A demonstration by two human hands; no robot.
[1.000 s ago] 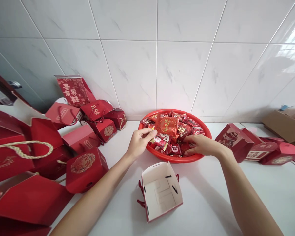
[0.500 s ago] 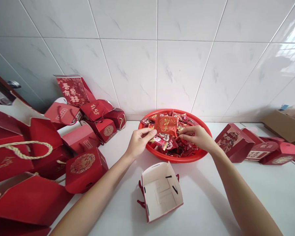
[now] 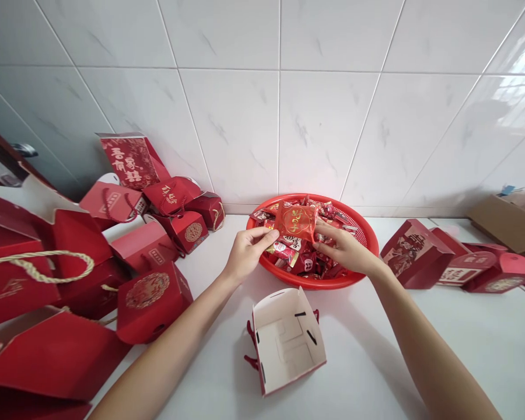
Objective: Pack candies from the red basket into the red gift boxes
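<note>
A red plastic basket (image 3: 364, 269) full of small wrapped candies (image 3: 305, 262) stands against the wall. Above the candies, my left hand (image 3: 249, 251) pinches a shiny red wrapped packet (image 3: 296, 220) with gold lettering by its lower left corner. My right hand (image 3: 343, 248) reaches over the basket's right side, its thumb and forefinger apart at the packet's right edge, close to the candies. Its other fingers are partly hidden. In front of the basket sits an open box (image 3: 289, 344), white inside, with dark red cord handles; no candy shows in it.
Many red gift boxes (image 3: 155, 300) crowd the left side, some open, some with rope handles. More red boxes (image 3: 417, 252) stand to the right. A brown cardboard box (image 3: 503, 224) lies at the far right. White tiles (image 3: 315, 134) rise behind the white tabletop (image 3: 359, 361).
My right hand has shifted left toward the packet, and its thumb and forefinger have spread. The packet has tilted slightly. My left hand and the open box keep their places.
</note>
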